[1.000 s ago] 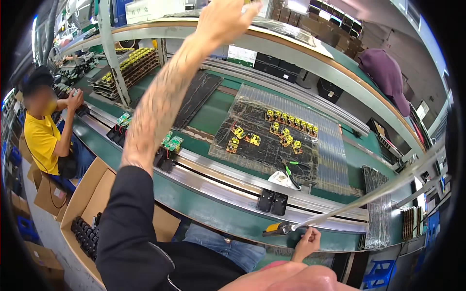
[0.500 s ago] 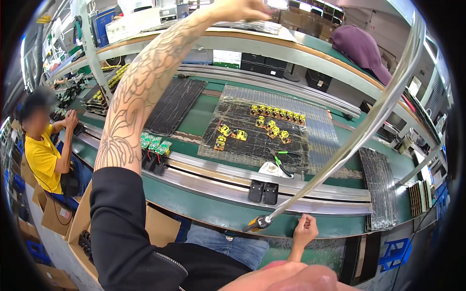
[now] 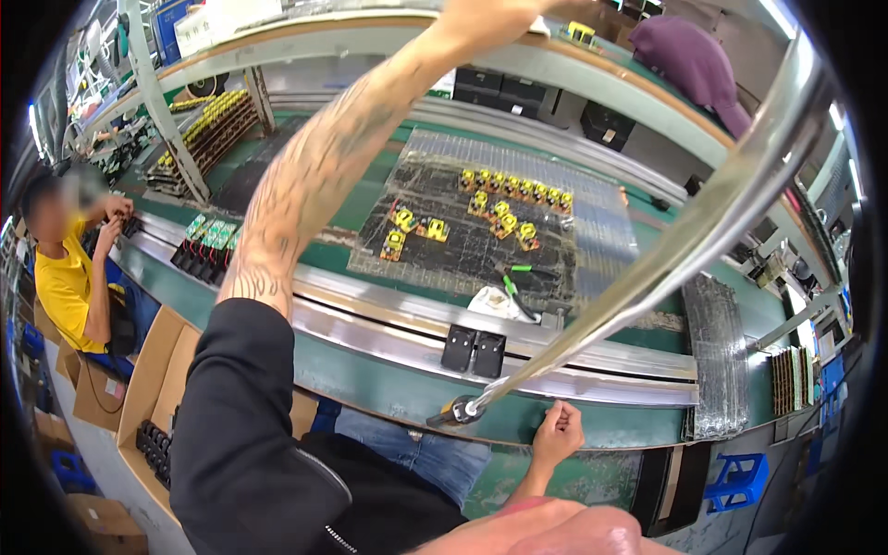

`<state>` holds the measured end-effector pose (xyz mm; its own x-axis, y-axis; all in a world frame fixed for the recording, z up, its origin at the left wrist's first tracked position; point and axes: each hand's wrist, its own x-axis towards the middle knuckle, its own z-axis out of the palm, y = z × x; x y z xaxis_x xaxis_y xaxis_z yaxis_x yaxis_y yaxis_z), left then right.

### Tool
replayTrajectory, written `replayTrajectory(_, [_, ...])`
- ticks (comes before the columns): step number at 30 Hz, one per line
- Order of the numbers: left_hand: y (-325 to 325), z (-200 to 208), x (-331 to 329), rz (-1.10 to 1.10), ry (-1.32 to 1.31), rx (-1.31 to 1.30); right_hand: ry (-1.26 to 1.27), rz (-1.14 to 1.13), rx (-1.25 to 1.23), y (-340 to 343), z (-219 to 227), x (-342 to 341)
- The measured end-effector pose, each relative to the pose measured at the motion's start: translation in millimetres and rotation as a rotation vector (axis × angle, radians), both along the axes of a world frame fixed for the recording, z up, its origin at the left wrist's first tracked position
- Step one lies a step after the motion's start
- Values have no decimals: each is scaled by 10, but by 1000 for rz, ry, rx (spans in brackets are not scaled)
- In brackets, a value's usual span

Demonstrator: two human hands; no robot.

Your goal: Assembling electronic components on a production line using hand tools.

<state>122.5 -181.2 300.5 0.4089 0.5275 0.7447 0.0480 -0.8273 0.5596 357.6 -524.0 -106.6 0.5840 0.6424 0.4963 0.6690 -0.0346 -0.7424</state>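
My left arm stretches far up across the bench, and my left hand (image 3: 483, 22) is over the upper shelf. Its fingertips run out at the top edge, so any grip is hidden. Close to it on the shelf is a small yellow part (image 3: 581, 33). My right hand (image 3: 559, 433) rests at the bench's near edge with fingers curled together; whatever they may hold is hidden. Left of it hangs a black and orange tool (image 3: 455, 411) by a clear hose. Beyond lie a pair of black plastic housings (image 3: 474, 351) on the metal rail and green-handled cutters (image 3: 516, 289).
Several small yellow-topped circuit parts (image 3: 504, 222) lie on a dark mat (image 3: 370, 242). Green boards in black housings (image 3: 209, 242) line the rail at left, near a person in yellow (image 3: 67, 291). A purple cap (image 3: 689, 60) lies on the shelf. Stacked black sheets (image 3: 717, 361) stand right.
My left hand has moved further right along the shelf, partly out of view. The view has shifted a little, bringing the small yellow part into sight. My right hand stays by the bench edge, still curled.
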Motion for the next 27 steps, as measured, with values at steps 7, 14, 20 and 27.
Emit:
replayTrajectory(7, [-489, -2181, -697, 300, 424, 323, -62, -12, -23, 7, 73, -38])
replayTrajectory(14, [271, -3702, -1006, 831, 844, 24, -38, 4, 50, 28, 14, -39])
replayTrajectory(20, [104, -3291, -1066, 475, 958, -256, -42, -7, 50, -13, 47, -48])
replayTrajectory(27, [-299, -2863, -1057, 408, 715, -371, -21, -9, 38, 21, 35, -53])
